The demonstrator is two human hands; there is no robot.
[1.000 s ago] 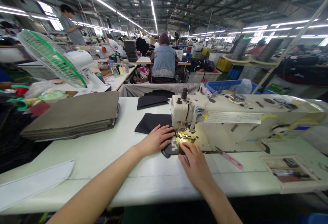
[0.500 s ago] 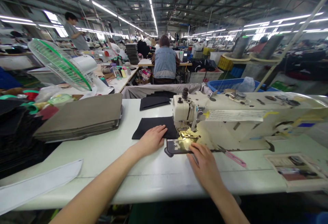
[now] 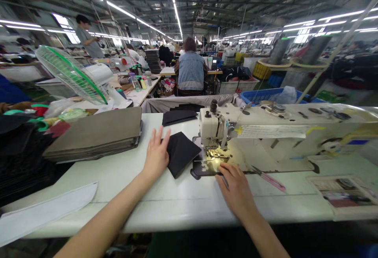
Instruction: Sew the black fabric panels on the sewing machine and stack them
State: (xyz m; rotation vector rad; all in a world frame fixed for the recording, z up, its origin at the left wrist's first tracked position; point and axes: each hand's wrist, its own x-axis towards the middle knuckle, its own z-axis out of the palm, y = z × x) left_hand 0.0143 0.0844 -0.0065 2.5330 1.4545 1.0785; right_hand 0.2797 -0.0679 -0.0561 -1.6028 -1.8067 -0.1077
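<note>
The left hand (image 3: 157, 152) points forward, fingers spread. The right hand (image 3: 234, 181) arches palm down, thumb apart.

I count one sewing machine (image 3: 280, 150) on the one near desk (image 3: 206, 207), with one paper strip (image 3: 273, 131) across its front and one pair of scissors (image 3: 272, 181) beside it. There's one loose black piece (image 3: 181, 153), one small pile of black pieces (image 3: 179, 117) and one big grey-brown stack (image 3: 97, 132), its layers too tight to number. I make it one white panel (image 3: 50, 209), one tray (image 3: 348, 212), one fan (image 3: 99, 73), one blue basket (image 3: 260, 97) and two thread cones (image 3: 278, 51). One person in a denim vest (image 3: 191, 71), one in grey (image 3: 90, 41); those further off blur too much to tally.
</note>
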